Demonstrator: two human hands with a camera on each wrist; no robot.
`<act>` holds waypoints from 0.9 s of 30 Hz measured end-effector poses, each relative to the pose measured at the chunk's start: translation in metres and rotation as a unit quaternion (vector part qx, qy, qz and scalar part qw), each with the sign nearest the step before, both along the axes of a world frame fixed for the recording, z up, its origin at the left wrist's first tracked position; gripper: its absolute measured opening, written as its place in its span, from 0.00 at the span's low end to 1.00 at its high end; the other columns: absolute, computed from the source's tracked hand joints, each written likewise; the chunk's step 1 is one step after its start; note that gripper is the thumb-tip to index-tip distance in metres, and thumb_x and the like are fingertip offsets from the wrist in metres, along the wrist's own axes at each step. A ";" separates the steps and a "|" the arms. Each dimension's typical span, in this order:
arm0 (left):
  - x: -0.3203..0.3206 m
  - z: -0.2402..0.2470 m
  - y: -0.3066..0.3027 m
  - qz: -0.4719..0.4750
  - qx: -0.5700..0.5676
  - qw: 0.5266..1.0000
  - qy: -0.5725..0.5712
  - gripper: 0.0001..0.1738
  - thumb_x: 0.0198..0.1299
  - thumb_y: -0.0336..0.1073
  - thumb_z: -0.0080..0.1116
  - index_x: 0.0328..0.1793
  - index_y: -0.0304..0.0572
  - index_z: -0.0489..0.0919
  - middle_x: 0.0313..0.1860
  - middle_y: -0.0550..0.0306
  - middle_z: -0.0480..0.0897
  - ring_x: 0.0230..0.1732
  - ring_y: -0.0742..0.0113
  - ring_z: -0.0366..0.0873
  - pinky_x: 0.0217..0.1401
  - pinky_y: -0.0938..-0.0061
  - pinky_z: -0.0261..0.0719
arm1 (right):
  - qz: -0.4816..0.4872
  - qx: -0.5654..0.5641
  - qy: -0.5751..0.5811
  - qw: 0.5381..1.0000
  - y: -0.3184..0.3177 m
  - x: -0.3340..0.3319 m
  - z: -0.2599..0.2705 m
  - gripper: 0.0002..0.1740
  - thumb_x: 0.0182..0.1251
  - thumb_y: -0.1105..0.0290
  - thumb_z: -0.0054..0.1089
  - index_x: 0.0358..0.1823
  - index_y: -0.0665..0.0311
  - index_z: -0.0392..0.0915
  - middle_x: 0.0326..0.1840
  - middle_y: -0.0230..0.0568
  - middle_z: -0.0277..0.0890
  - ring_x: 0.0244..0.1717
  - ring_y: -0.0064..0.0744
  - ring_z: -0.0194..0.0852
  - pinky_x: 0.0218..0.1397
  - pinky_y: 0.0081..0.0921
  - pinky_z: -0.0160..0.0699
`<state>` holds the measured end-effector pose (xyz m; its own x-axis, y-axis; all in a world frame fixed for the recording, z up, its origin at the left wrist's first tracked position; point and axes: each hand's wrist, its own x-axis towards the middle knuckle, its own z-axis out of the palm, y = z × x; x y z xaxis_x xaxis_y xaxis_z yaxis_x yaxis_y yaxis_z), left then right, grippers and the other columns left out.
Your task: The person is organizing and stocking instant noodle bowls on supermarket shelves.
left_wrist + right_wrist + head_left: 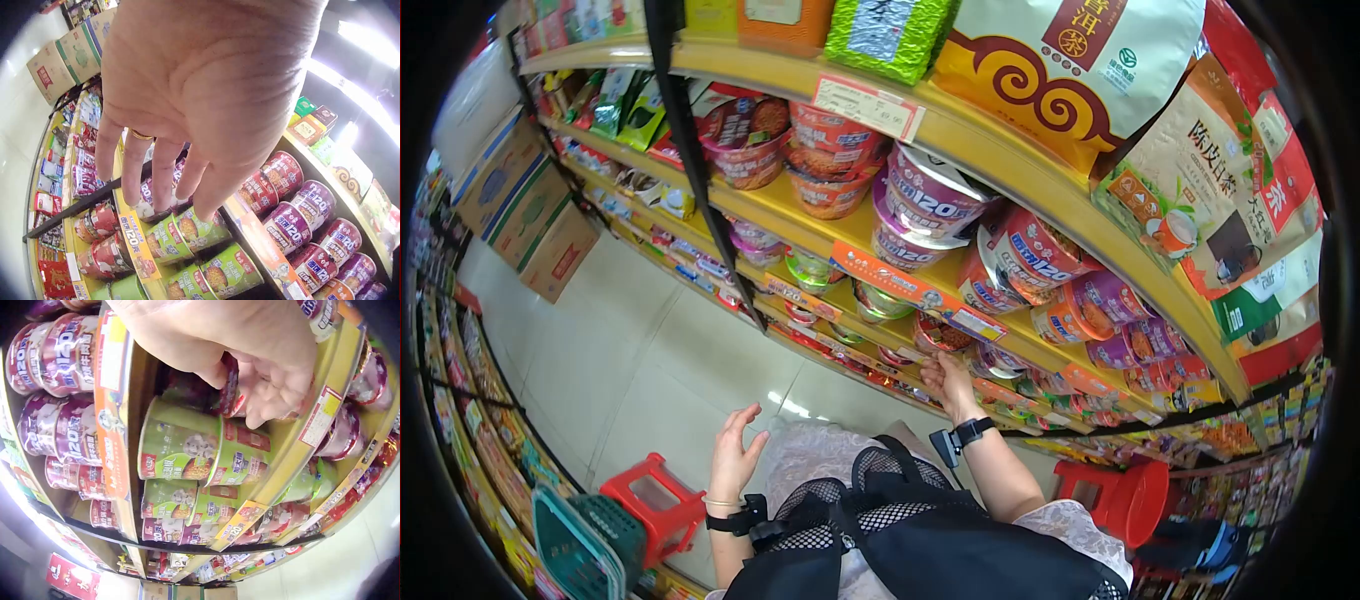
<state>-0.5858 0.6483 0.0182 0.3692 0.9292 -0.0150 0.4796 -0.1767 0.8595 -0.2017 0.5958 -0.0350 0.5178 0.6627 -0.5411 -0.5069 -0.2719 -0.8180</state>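
My right hand point(947, 385) is at the edge of a lower shelf, just in front of a red instant noodle bowl point(940, 335). Seen from the right wrist, the hand point(250, 356) has loosely bent fingers, and its thumb overlaps the side of a dark red noodle bowl point(230, 387). Green noodle bowls point(181, 440) stand stacked beside it. My left hand point(738, 450) hangs in the air away from the shelf, fingers extended and holding nothing. The left wrist view has this hand point(206, 87), with a ring on one finger, in front of green noodle bowls point(200, 234).
Purple noodle bowls point(925, 205) and tea bags point(1060, 70) fill the upper shelves, with price tags point(868, 108) along the edges. A green basket point(580, 545) and red stool point(655, 505) are at lower left. Cartons point(525, 205) stand at the aisle's far end.
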 end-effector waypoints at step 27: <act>0.280 0.158 0.136 -0.421 0.146 0.865 -0.231 0.45 0.55 0.26 0.50 0.74 0.28 0.37 0.74 0.42 0.44 0.74 0.60 0.45 0.73 0.69 0.49 | -0.054 0.193 -0.523 0.828 0.059 0.023 0.232 0.50 0.46 0.72 0.73 0.64 0.74 0.44 0.62 0.52 0.59 0.62 0.37 0.60 0.65 0.30 0.61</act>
